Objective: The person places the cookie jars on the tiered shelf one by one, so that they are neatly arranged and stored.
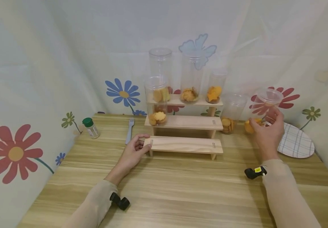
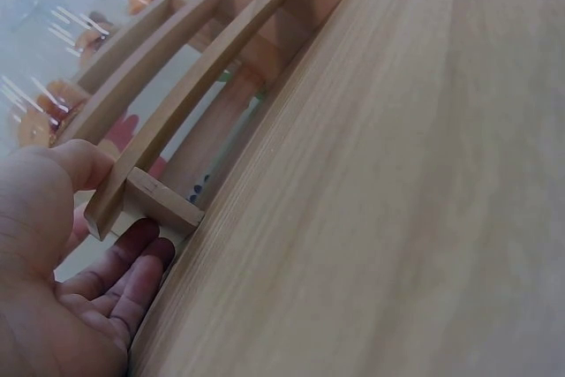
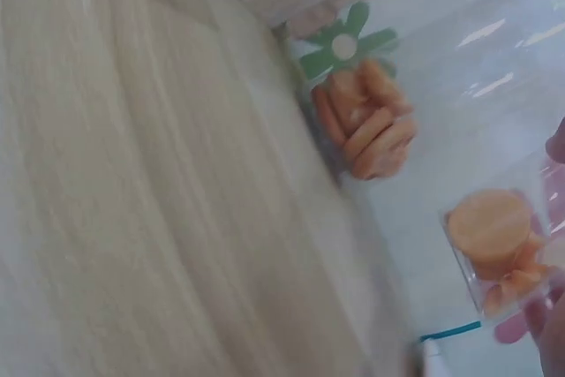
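Note:
My left hand [image 1: 135,151] holds the left end of the lowest step of a three-tier wooden stand [image 1: 183,144]. Some of its fingers [image 2: 141,280] curl below the board in the left wrist view. At the right, my right hand [image 1: 269,133] grips a clear plastic jar [image 1: 266,98] with orange and yellow snack pieces [image 3: 494,227] in its bottom. In the right wrist view the hand shows only at the edge, and the jar looks raised off the table. Another clear jar [image 1: 235,109] of biscuits stands between this hand and the stand.
Three jars stand on the top step, among them a tall biscuit jar [image 1: 190,79] and a small one [image 1: 214,90]. Another jar [image 1: 156,107] is on the middle step. A green-capped shaker [image 1: 91,128] and a fork [image 1: 130,130] lie left; a checked oval mat [image 1: 296,142] lies right.

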### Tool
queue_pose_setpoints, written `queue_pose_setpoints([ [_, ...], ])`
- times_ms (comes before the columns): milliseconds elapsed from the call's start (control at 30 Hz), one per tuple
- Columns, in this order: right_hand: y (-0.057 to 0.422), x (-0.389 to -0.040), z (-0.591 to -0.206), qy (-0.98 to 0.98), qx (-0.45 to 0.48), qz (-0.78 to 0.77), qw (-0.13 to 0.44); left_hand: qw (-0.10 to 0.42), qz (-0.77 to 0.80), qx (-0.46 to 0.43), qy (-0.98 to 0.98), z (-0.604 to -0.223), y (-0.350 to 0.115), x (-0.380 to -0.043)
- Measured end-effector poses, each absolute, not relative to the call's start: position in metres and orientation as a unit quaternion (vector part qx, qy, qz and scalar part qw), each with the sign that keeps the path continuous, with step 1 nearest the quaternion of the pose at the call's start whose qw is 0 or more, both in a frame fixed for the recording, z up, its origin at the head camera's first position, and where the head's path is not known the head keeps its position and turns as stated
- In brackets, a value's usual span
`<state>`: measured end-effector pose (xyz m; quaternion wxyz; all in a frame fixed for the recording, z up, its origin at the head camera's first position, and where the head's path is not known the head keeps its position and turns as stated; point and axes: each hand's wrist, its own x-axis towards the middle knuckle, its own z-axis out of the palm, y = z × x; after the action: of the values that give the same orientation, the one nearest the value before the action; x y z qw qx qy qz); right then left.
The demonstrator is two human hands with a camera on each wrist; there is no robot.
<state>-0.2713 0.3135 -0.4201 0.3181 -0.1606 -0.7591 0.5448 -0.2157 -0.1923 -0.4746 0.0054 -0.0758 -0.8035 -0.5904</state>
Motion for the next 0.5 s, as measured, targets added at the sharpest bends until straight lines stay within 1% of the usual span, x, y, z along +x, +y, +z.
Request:
queue_pose_setpoints([
  [167, 0.306, -0.255, -0.406, -0.763, -0.178, 0.535, 0.315, 0.004, -0.588, -0.074, -0.806, -0.476, -0.193, -0.216],
  [333, 0.299, -0.239, -0.384, -0.769, -0.175, 0.531, 0.31, 0.007, -0.585, -0.074, -0.807, -0.477, -0.194, -0.216],
  [500, 0.294, -0.224, -0.357, -0.78, -0.142, 0.525, 0.309, 0.008, -0.585, -0.077, -0.807, -0.476, -0.194, -0.217],
])
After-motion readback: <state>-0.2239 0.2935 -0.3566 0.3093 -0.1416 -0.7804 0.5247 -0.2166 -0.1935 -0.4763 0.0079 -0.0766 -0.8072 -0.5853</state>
